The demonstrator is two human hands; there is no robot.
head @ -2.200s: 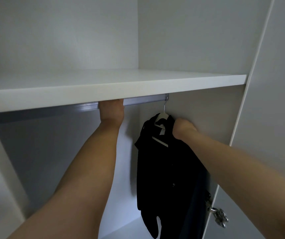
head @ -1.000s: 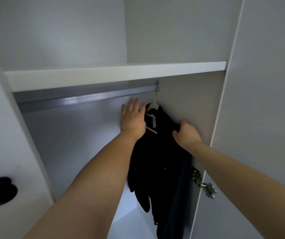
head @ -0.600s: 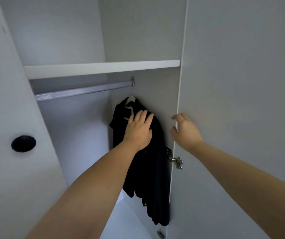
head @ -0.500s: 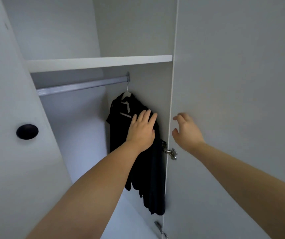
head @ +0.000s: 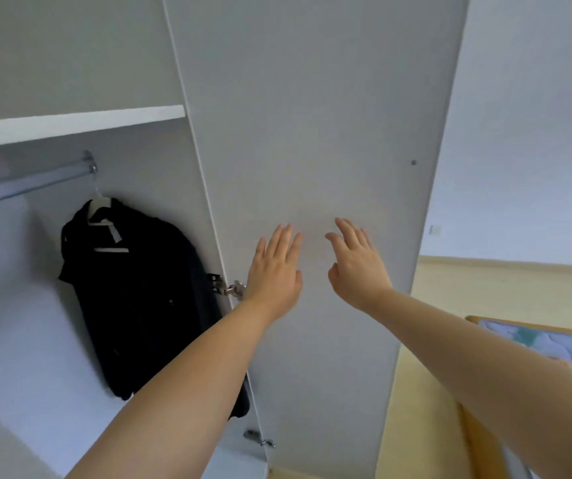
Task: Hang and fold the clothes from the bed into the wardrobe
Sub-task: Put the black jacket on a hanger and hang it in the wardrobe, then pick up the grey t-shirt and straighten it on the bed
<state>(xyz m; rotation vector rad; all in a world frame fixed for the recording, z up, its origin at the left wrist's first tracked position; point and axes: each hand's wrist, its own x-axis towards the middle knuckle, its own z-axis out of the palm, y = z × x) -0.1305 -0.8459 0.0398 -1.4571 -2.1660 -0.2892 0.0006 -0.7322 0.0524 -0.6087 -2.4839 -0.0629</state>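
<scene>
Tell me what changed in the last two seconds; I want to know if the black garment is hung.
The left hand came off the rail, and the right hand let go of the black garment. Both drew back to the right and are now spread open before the open door. The garment stayed hanging on its white hanger at the rail's right end.

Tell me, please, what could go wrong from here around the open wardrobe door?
1. The black garment hangs at the end of the rail, right beside the hinge; swinging the door shut could pinch its fabric.
2. The left hand lies close to that hinge side of the door, so fingers might get caught too.
</scene>
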